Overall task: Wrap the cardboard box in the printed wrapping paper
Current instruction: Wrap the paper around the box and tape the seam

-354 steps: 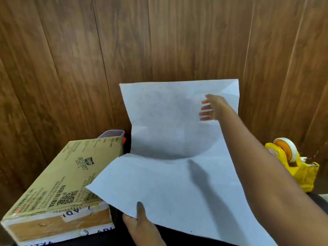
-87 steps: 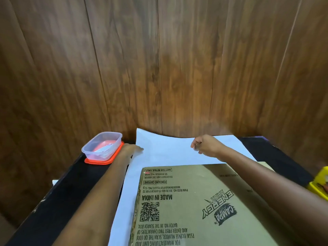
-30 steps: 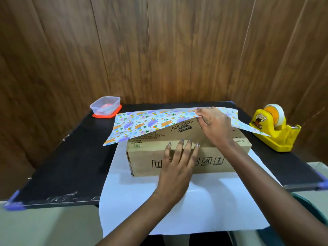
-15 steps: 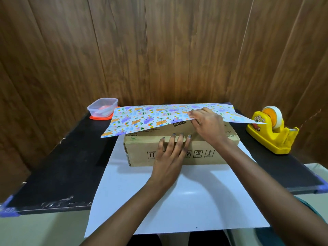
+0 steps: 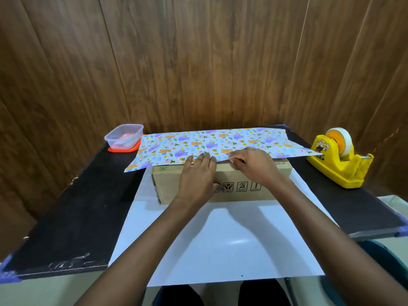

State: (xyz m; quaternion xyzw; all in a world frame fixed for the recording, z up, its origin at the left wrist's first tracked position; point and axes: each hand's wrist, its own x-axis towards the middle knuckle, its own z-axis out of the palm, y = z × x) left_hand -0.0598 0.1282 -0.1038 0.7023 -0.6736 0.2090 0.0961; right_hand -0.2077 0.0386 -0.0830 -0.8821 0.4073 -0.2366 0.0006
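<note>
The animal-printed wrapping paper [image 5: 212, 142] looks light and limp, best held by its edge atop the stiff brown cardboard box [image 5: 276, 184]: the right hand [image 5: 251, 165] pinches there, the left hand [image 5: 198, 175] presses it straight-fingered.

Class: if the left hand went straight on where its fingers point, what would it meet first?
The printed wrapping paper over the cardboard box; the left hand seems to touch its edge.

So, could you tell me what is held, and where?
Right hand pinches the wrapping paper by its near edge, atop the box; left hand just presses.
</note>
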